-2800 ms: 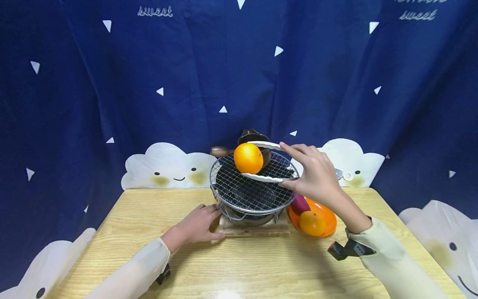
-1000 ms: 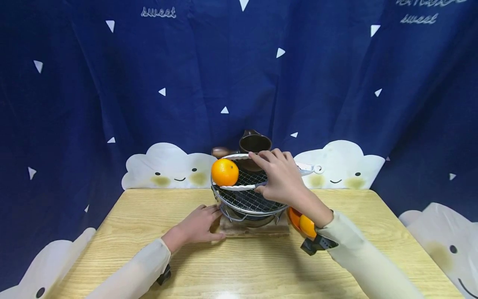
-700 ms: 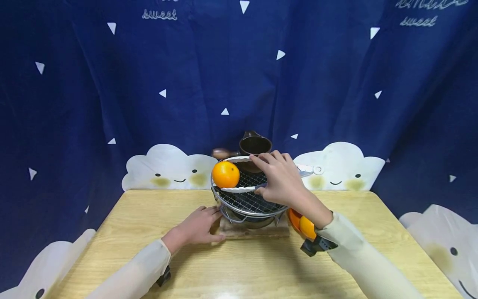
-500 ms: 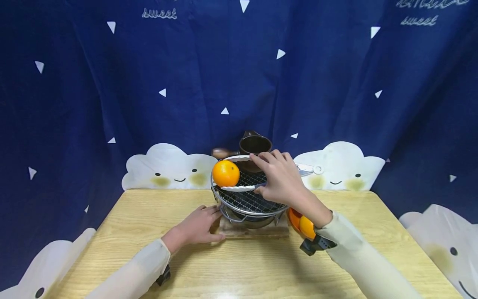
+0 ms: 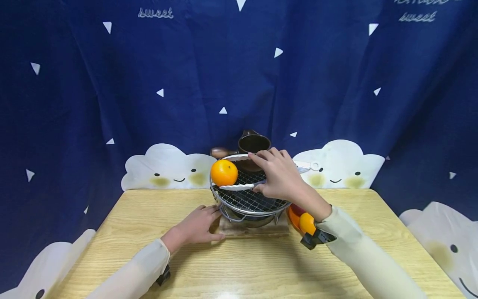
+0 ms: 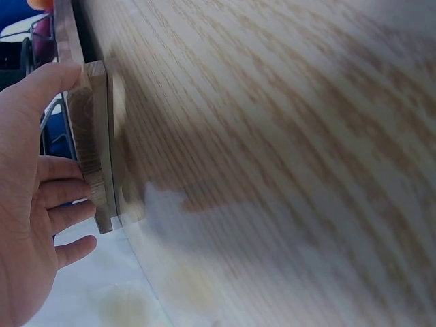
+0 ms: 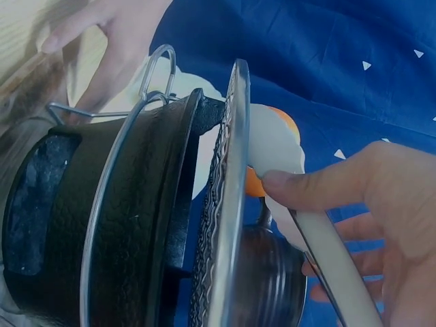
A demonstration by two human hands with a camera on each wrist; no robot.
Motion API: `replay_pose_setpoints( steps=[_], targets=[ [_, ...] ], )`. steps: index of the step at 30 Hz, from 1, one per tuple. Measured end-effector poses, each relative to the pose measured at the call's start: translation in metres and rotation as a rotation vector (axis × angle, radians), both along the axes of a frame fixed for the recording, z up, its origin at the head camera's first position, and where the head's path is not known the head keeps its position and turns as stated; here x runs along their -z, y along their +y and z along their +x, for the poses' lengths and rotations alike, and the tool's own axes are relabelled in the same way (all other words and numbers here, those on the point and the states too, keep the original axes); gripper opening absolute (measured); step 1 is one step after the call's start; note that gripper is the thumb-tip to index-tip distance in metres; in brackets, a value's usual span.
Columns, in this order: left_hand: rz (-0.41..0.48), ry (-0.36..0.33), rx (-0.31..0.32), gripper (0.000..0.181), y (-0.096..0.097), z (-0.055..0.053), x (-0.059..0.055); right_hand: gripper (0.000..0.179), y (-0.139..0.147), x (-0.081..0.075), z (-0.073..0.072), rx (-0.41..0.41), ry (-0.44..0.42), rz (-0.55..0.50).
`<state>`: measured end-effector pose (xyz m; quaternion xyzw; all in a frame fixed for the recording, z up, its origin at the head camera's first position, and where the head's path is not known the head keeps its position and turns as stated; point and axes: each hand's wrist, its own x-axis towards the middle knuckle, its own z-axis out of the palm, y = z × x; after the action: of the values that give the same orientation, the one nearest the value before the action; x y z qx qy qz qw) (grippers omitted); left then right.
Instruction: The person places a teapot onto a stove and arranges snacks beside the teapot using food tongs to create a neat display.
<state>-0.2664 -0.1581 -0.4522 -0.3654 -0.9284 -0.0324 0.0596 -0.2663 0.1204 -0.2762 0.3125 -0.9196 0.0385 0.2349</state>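
My right hand (image 5: pixel 278 176) holds white-tipped tongs (image 5: pixel 239 187), thumb on one arm and fingers on the other. Between the tong heads sits an orange (image 5: pixel 224 172), at the left side of the round wire grate (image 5: pixel 257 203) on a small black grill (image 7: pixel 136 204). In the right wrist view a scalloped tong head (image 7: pixel 276 139) hides most of the orange. My left hand (image 5: pixel 198 224) grips the left end of the wooden board (image 5: pixel 254 231) under the grill; the left wrist view shows its thumb at the front corner and fingers at the end.
Behind the grate stands a dark brown pot (image 5: pixel 254 143) with a wooden handle (image 5: pixel 221 152) pointing left. To the grill's right, an orange plate (image 5: pixel 293 216) bears another orange fruit (image 5: pixel 307 224), partly behind my right forearm. A blue curtain (image 5: pixel 239 74) hangs behind the table.
Since the earliest frame, my right hand has carried the orange in the tongs leftward and down to the grate's left side. Over the last second it barely moves. My left hand stays put.
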Motion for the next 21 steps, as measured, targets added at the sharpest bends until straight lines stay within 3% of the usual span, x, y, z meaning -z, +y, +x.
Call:
replay_pose_setpoints(
  steps=[7,15,21],
  targets=[
    [0.011,-0.006,-0.005,0.085,-0.001,0.0,0.002,0.088,0.002,0.0,0.0,-0.005,0.013,-0.005],
    [-0.003,-0.02,-0.011,0.087,-0.001,-0.002,0.001,0.088,0.01,-0.009,0.007,0.031,-0.05,0.017],
    [-0.003,-0.032,-0.016,0.087,0.0,0.0,0.001,0.086,0.009,-0.006,0.007,0.021,-0.056,0.02]
  ],
)
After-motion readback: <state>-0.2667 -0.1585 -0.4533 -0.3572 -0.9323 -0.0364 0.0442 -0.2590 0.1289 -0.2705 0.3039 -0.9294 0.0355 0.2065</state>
